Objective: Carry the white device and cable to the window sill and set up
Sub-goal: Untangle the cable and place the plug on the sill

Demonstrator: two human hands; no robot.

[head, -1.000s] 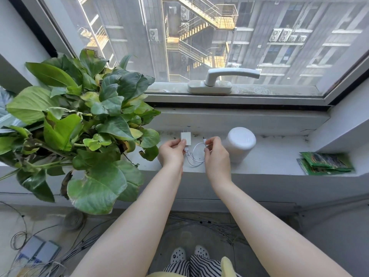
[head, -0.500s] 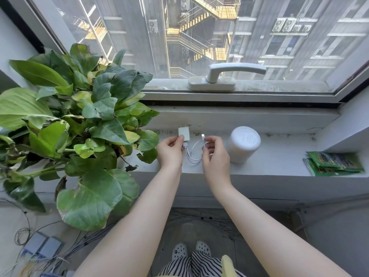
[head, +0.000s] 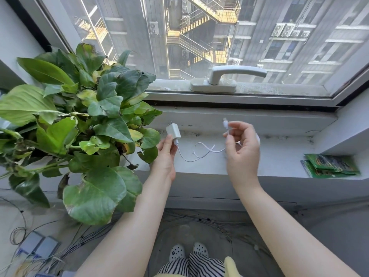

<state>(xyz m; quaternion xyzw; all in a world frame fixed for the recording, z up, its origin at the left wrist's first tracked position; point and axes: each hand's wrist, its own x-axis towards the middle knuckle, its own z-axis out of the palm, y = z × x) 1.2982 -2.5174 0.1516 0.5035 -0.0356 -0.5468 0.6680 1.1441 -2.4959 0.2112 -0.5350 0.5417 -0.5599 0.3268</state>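
In the head view, your right hand [head: 242,144] pinches the free plug end of the cable [head: 201,151] with thumb and forefinger, the other fingers loose; the plug tip points up, toward the window handle [head: 229,76]. The white device hides almost fully behind this hand, so it is the nearer one. Your left hand [head: 166,154] grips the charger [head: 173,131], left of the handle, beside the plant [head: 89,126]. The window sill [head: 279,156] below is free.
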